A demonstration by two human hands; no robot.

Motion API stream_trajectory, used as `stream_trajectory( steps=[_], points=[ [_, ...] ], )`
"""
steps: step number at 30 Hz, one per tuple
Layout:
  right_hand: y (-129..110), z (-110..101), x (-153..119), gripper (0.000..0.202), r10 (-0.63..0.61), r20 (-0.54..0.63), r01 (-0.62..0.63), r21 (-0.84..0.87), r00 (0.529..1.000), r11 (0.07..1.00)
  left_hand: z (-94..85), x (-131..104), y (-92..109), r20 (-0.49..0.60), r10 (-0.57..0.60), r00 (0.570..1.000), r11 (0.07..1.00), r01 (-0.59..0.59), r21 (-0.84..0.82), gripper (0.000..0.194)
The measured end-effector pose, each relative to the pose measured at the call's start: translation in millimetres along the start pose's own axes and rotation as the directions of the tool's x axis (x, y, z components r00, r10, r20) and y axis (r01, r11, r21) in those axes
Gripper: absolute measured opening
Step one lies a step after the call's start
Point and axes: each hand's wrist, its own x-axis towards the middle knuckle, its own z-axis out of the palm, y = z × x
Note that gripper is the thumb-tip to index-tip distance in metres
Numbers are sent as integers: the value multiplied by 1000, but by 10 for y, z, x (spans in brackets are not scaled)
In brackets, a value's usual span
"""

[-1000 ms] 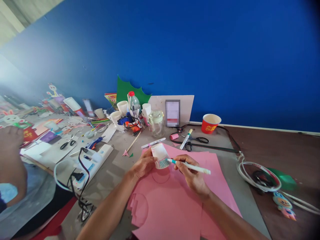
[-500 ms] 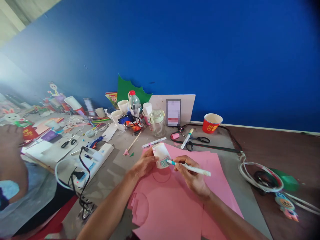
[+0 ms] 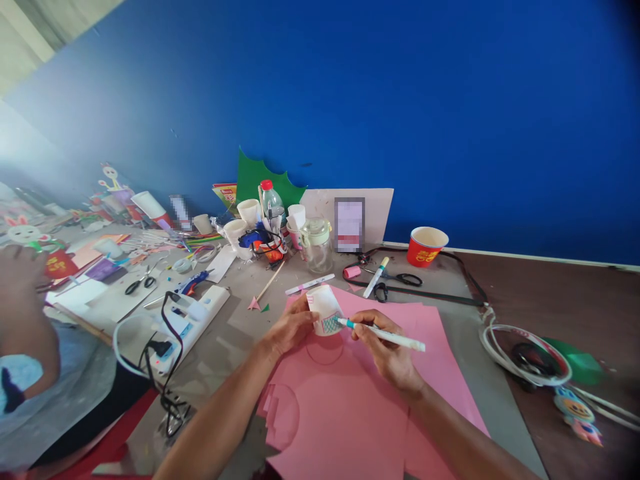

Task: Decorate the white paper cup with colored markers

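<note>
My left hand [image 3: 294, 325] is closed around the left side of a white paper cup [image 3: 323, 301], which is tilted above pink paper [image 3: 345, 400]. A teal crosshatched patch with a pink outline shows on the cup's side, and a small pink mark is near its upper left. Between the thumb and fingers of my right hand [image 3: 387, 347] is a white marker pen [image 3: 393, 337] with a teal tip end. Its tip meets the cup at the right part of the teal patch. The pink paper carries a drawn circle below the cup.
Behind the cup lie a pink marker [image 3: 310, 284], a yellow-capped marker [image 3: 376, 279] and black scissors [image 3: 407, 279]. A glass jar [image 3: 317, 250] and a red paper bowl [image 3: 427, 250] stand further back. Left are a power strip [image 3: 193, 327] with cords and another person's arm [image 3: 27, 320].
The marker tip has shifted very slightly on the teal patch. The whole view has moved a little; both hands keep their grips.
</note>
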Motion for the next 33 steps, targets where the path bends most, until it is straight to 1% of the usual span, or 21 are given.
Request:
stream_trajectory(
  steps=[6,13,21,33],
  points=[
    [2,0,1,21,-2,6,2,-11,1000,1000,-19,8,-12,4,16,1000,1000,-16,-3,41],
    [-20,-1,-1,22,3,16,-3,-5,1000,1000,1,0,3,3,-4,1000,1000,4,6,38],
    [-43,1,5,24,-5,13,5,-14,1000,1000,24,-2,8,-18,-6,1000,1000,6,3,44],
    [17,4,-10,18,-1,29,2,-22,1000,1000,13,2,6,-30,-6,1000,1000,6,18,43]
  ],
)
